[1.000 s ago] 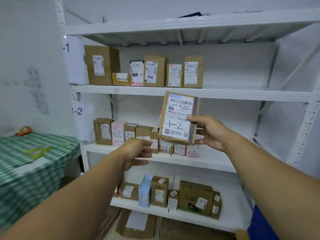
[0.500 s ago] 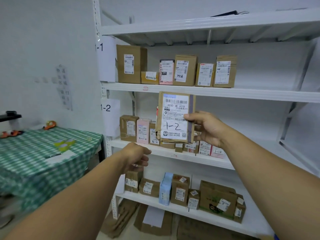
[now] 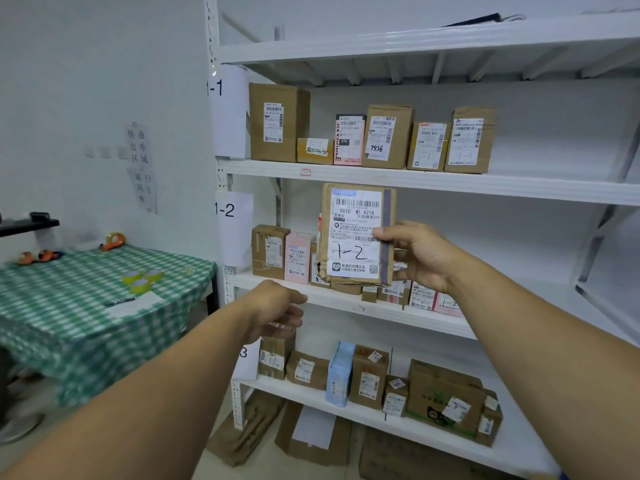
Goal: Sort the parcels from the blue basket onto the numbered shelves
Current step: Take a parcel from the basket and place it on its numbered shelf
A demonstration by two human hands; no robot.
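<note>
Right, my right hand pinching parcel marked 1-2, held upright before 1-2 shelf. Left hand loosely curled, empty, lower. Best set it upright, label out, without toppling pink box.

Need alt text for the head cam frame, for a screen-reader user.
A person's right hand holds a brown parcel marked "1-2" upright in front of the white rack's shelf tagged 1-2, where smaller parcels stand in a row. The left hand hovers below, loosely curled and apparently empty. A green checked table stands to the left.
</note>
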